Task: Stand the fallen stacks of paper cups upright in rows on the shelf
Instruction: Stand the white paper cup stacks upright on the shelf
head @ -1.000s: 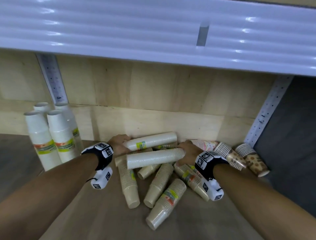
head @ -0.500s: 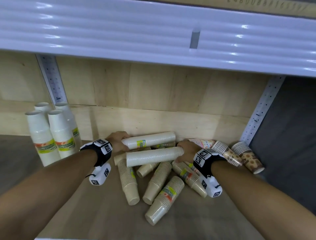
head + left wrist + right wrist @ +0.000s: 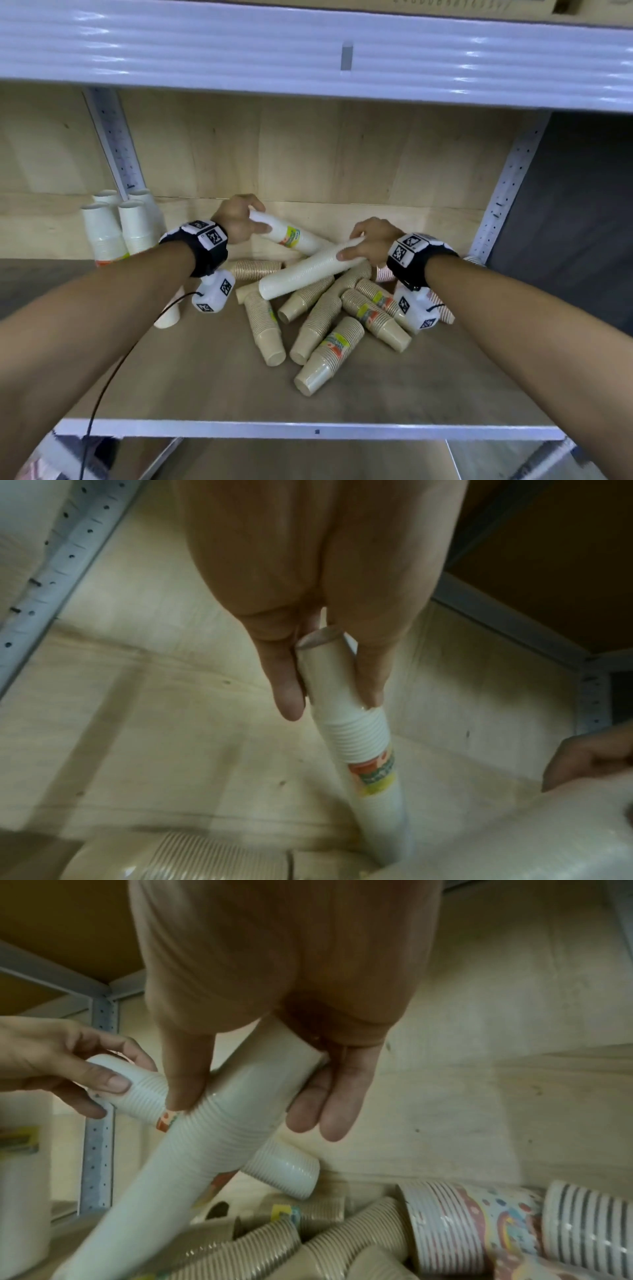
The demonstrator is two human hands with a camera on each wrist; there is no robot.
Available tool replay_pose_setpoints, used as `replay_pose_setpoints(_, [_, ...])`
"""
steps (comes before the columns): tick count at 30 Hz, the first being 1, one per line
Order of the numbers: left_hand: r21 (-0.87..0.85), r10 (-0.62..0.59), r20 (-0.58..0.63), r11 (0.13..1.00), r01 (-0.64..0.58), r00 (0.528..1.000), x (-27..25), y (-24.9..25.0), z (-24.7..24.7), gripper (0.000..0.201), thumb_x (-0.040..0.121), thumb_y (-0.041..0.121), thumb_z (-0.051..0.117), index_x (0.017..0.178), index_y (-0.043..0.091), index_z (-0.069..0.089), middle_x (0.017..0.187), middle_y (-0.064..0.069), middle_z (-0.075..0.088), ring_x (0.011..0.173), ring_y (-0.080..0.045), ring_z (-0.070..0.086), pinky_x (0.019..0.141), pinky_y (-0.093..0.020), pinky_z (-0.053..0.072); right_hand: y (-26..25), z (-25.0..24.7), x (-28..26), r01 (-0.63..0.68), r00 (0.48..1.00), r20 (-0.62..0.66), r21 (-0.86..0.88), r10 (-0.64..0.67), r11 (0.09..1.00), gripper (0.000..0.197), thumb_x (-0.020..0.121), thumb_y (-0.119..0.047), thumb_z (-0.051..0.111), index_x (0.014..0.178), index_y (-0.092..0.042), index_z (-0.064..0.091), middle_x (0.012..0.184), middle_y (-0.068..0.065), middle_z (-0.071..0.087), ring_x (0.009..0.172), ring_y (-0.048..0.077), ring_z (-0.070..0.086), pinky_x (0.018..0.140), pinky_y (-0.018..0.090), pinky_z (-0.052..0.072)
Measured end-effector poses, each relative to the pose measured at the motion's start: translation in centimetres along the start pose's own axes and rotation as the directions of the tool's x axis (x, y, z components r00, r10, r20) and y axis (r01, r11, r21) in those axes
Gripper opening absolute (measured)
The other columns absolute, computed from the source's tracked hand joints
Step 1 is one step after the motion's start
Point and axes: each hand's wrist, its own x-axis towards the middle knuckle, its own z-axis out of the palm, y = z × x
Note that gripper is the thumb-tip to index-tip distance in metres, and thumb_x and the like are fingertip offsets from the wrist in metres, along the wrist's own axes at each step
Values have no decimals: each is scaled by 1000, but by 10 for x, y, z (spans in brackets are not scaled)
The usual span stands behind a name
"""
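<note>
My left hand [image 3: 245, 219] grips the top end of a white cup stack with a green-and-orange label [image 3: 291, 236], tilted up off the pile; the left wrist view shows thumb and fingers round that labelled white stack [image 3: 356, 723]. My right hand [image 3: 363, 240] holds the upper end of a plain white cup stack [image 3: 308, 270], which slants down to the left; the right wrist view shows this plain stack [image 3: 219, 1123] between thumb and fingers. Several brown cup stacks [image 3: 315, 325] lie fallen beneath. Upright white stacks [image 3: 116, 226] stand at the back left.
Patterned cup stacks [image 3: 479, 1229] lie at the pile's right side, mostly behind my right wrist in the head view. The upper shelf's white edge [image 3: 342, 58] hangs overhead. Perforated uprights [image 3: 116, 144] flank the wooden back wall. The shelf's front edge [image 3: 308, 430] is near.
Both hands have lifted their ends of the two white stacks off the pile. The stacks, lying flat before, now tilt and cross each other.
</note>
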Motion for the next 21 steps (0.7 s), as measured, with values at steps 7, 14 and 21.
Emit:
replay_pose_setpoints(7, [-45, 75, -159, 996, -83, 984, -8, 47, -34, 39, 78, 12, 78, 114, 12, 63, 108, -3, 55, 98, -24, 59, 87, -42, 57, -43, -14, -3, 133, 983, -140, 91, -119, 987, 51, 69, -46, 82, 105, -14, 63, 101, 3, 64, 86, 22, 66, 68, 34, 55])
replay_pose_setpoints(14, [45, 106, -282, 994, -98, 954, -26, 65, -83, 46, 78, 20, 77, 117, 20, 55, 128, -4, 60, 108, -22, 61, 80, -27, 48, -95, -22, -1, 269, 938, -261, 138, -227, 953, 56, 74, -36, 80, 118, -14, 54, 123, 1, 61, 109, 22, 59, 82, 26, 45])
replay_pose_setpoints(21, [76, 6, -293, 997, 17, 956, -57, 55, -132, 50, 78, 21, 77, 124, 25, 57, 136, 2, 57, 102, -23, 64, 72, -29, 53, -161, -16, 2, 406, 883, -312, 129, -351, 905, 58, 78, -34, 74, 128, -18, 49, 131, -2, 60, 113, 23, 60, 88, 25, 45])
